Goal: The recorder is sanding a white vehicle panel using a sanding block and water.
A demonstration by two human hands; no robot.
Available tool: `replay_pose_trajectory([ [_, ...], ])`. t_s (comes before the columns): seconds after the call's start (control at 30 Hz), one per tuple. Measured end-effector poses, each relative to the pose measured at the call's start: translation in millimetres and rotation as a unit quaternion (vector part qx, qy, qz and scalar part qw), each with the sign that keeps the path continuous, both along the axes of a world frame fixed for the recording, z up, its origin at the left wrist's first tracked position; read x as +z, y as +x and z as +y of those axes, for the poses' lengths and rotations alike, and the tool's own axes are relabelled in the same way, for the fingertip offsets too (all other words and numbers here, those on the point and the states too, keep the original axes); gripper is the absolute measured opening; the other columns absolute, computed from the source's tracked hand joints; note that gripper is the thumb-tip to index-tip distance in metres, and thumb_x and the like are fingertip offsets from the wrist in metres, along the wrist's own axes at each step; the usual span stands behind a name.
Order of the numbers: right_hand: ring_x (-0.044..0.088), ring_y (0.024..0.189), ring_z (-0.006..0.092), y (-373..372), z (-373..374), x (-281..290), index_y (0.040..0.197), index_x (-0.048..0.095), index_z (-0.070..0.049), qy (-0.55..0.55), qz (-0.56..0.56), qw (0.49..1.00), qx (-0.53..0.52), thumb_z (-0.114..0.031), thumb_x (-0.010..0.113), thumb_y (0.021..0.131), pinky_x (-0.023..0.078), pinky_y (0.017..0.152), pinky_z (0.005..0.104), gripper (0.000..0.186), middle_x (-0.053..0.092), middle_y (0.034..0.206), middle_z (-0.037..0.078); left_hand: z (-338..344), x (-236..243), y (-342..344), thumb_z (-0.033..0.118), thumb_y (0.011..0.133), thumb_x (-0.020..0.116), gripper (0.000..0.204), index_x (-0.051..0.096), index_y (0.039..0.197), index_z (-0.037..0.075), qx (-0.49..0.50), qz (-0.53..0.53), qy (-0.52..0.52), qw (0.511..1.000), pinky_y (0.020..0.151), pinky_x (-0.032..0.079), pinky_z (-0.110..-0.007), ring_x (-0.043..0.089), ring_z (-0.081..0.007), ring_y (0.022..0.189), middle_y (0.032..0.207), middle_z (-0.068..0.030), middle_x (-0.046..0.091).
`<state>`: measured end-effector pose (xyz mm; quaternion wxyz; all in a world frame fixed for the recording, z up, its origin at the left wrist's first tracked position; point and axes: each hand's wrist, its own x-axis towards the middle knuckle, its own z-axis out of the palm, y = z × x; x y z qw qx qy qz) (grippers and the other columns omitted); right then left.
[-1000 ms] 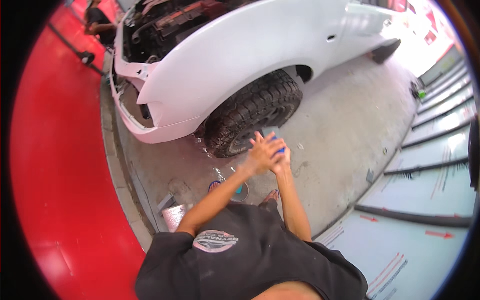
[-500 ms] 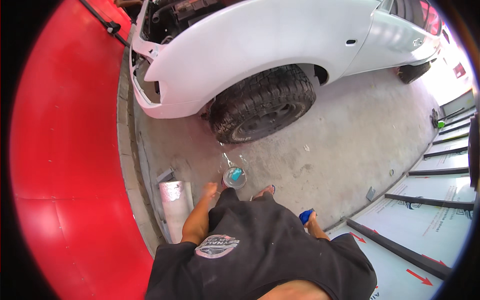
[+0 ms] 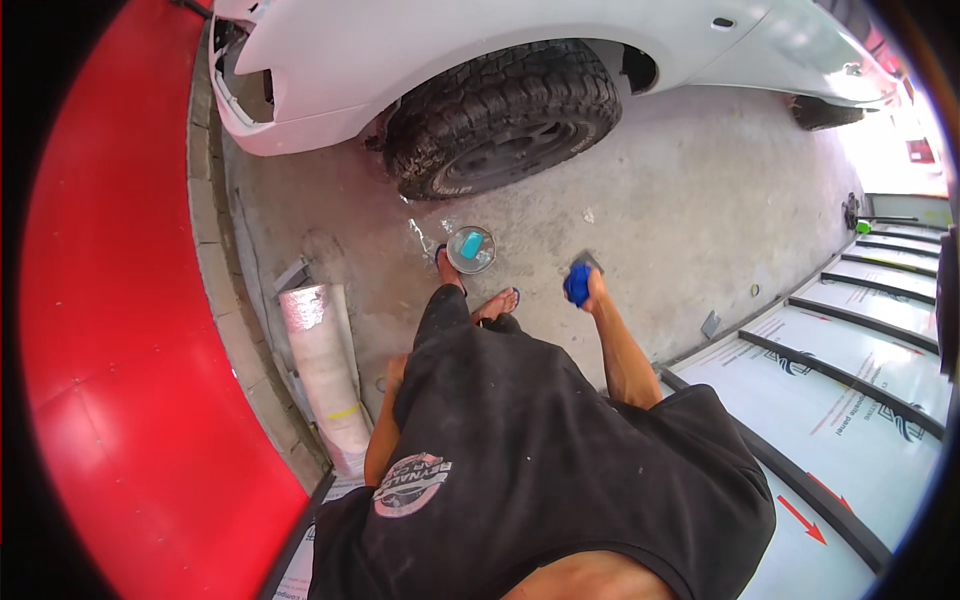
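My right hand (image 3: 594,288) is out in front of me to the right, its fingers closed round a crumpled blue cloth (image 3: 577,286). A flat dark grey piece (image 3: 588,260) shows just past the fingers; whether it is held too I cannot tell. My left hand (image 3: 396,368) hangs close to my left thigh, its fingers mostly hidden. On the floor by my feet stands a round bucket (image 3: 490,262) of water with a turquoise block (image 3: 471,246) in it. Beyond it is the black front tyre (image 3: 500,110) of a white car (image 3: 330,80).
A wrapped roll (image 3: 325,370) stands at my left, next to a low block kerb (image 3: 212,240) and a red wall panel (image 3: 110,300). Pale panels with dark bars (image 3: 850,340) run along my right. A small grey piece (image 3: 711,323) lies near them on the wet-patched concrete floor (image 3: 690,200).
My right hand with the blue cloth has swung forward and away from my side. My left hand has dropped back to my thigh. The car and bucket sit higher in view.
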<state>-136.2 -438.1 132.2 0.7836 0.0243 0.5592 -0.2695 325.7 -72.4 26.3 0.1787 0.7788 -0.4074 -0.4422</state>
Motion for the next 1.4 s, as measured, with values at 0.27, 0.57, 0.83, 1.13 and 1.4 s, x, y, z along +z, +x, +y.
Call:
replay_pose_trajectory([
  [0.27, 0.067, 0.072, 0.0304, 62.0, -71.2, 46.2, 0.105, 0.059, -0.007, -0.071, 0.007, 0.992, 0.105, -0.05, 0.041, 0.104, 0.058, 0.062, 0.0441, 0.047, 0.07, 0.091, 0.015, -128.1, 83.6, -41.2, 0.038, 0.1, 0.054, 0.039, 0.068, 0.12, 0.007, 0.181, 0.161, 0.199, 0.95, 0.064, 0.058, -0.045, 0.073, -0.0256, 0.081, 0.098, -0.0132, 0.075],
  [0.57, 0.068, 0.076, 0.033, 158.5, -83.4, 96.9, 0.111, 0.06, -0.004, 0.007, -0.139, 0.964, 0.226, -0.051, 0.042, 0.104, 0.058, 0.066, 0.0452, 0.05, 0.07, 0.097, 0.016, -332.0, 143.8, -39.4, 0.053, 0.097, 0.063, 0.06, 0.056, 0.137, 0.009, 0.207, 0.305, 0.059, 0.928, 0.065, 0.06, -0.041, 0.073, -0.0223, 0.075, 0.109, -0.0112, 0.073],
  [0.83, 0.067, 0.081, 0.0289, 201.5, -147.5, 135.3, 0.105, 0.065, 0.0, 0.063, -0.277, 0.816, 0.504, -0.052, 0.05, 0.101, 0.056, 0.066, 0.0383, 0.054, 0.069, 0.098, 0.013, -388.3, 213.4, -68.3, 0.047, 0.098, 0.064, 0.058, 0.055, 0.134, 0.003, 0.17, 0.611, 0.051, 0.771, 0.085, 0.06, -0.043, 0.067, -0.0275, 0.106, 0.123, -0.0134, 0.065],
  [1.13, 0.069, 0.075, 0.0275, 204.5, -204.6, 117.6, 0.117, 0.062, -0.006, 0.142, -0.208, 0.66, 0.707, -0.064, 0.051, 0.099, 0.06, 0.062, 0.0402, 0.062, 0.07, 0.094, 0.012, -320.5, 217.2, -168.5, 0.023, 0.101, 0.064, 0.068, 0.022, 0.153, 0.008, 0.46, 0.657, -0.214, 0.557, 0.093, 0.053, -0.071, 0.054, -0.0343, 0.132, 0.14, -0.0142, 0.053],
  [1.4, 0.065, 0.098, 0.023, 214.7, -112.6, 6.6, 0.133, 0.059, -0.012, -0.084, 0.068, 0.678, 0.727, -0.062, 0.065, 0.092, 0.058, 0.072, 0.0364, 0.065, 0.056, 0.127, 0.012, -334.6, -63.1, -313.5, 0.041, 0.098, 0.06, 0.054, 0.058, 0.135, 0.002, 0.657, 0.198, 0.007, 0.727, 0.108, 0.044, -0.048, 0.053, -0.0346, 0.13, 0.14, -0.0214, 0.054],
])
